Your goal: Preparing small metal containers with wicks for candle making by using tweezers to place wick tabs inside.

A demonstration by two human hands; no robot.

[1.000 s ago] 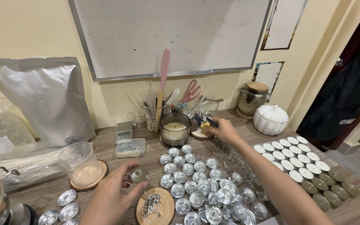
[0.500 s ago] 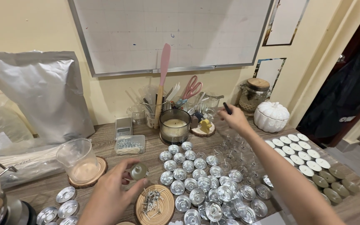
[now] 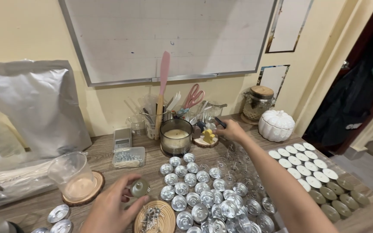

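My left hand is at the near edge of the wooden table and pinches a small silver tealight cup between thumb and fingers. Just right of it lies a round wooden coaster with a heap of metal wick tabs. My right hand reaches far across and grips a slim dark tool, beside a wood slice carrying a yellow piece. Several empty tealight cups cover the table between my arms.
A dark glass jar candle stands behind the cups, next to a holder with a pink spatula and scissors. A plastic beaker sits on a coaster at left, a silver bag behind it. Filled white tealights and a white pumpkin jar are at right.
My right hand lifted the dark tool off the wood slice, raised it toward the jars, then came back down a little. My left hand kept holding the cup.
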